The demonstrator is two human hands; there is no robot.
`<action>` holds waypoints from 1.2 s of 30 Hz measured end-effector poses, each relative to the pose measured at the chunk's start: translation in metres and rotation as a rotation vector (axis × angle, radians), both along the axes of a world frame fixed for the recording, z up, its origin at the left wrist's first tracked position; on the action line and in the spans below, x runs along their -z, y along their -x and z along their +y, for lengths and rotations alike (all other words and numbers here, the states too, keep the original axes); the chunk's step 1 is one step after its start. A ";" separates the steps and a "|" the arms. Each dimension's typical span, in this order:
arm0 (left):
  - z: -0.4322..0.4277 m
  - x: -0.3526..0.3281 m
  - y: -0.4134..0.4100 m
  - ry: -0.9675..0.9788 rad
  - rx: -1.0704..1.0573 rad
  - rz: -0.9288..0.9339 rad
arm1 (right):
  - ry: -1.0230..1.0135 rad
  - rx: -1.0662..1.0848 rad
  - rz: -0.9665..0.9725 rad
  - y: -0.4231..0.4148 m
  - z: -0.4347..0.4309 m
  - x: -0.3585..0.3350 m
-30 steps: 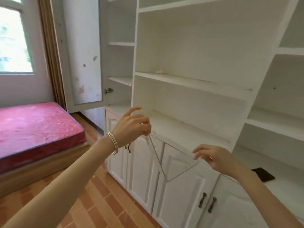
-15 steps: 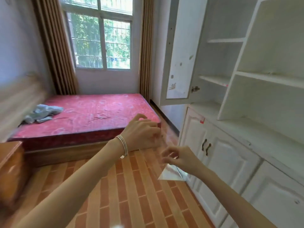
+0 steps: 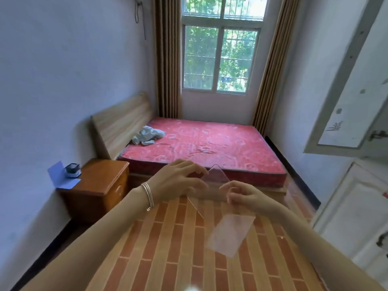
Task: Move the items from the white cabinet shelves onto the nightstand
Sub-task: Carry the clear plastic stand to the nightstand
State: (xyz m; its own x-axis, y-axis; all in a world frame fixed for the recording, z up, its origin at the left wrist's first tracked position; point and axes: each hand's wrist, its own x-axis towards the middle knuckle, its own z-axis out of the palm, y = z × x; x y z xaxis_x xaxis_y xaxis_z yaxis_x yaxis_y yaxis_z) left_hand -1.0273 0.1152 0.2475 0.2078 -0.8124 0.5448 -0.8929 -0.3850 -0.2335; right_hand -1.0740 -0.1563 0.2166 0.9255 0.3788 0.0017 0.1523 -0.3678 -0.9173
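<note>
Both hands hold a clear plastic sheet (image 3: 216,178) with a rounded top corner, above the brick-pattern floor. My left hand (image 3: 178,181), with bangles on the wrist, pinches its left side. My right hand (image 3: 241,195) pinches its right side. A frosted clear rectangle (image 3: 230,236) hangs below my right hand; I cannot tell whether it is part of the same sheet. The wooden nightstand (image 3: 100,185) stands to the left against the wall, beside the bed. A blue card (image 3: 63,177) and a small dark jar (image 3: 72,170) sit on its back corner.
The white cabinet (image 3: 357,217) is at the right edge, its upper door (image 3: 352,101) swung open into the room. A bed with a red mattress (image 3: 205,145) and a grey cloth (image 3: 147,135) fills the far end under the window.
My view has swung left from the cabinet shelves to the bed and nightstand. Both hands carried the clear sheet away from the cabinet and hold it lower, in front of me.
</note>
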 end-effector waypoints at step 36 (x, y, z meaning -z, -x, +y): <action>0.297 0.086 -0.313 0.353 -1.199 0.368 | 0.377 -0.434 -0.596 -0.496 0.390 0.036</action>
State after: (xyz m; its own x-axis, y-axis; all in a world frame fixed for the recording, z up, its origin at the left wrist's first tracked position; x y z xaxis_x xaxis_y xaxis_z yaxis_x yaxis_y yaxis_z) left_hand -0.7145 0.4122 0.1618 0.8811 0.1569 0.4461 0.0582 -0.9722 0.2269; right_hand -0.5782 0.2340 0.1804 0.5805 0.7757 0.2476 0.7737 -0.4307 -0.4647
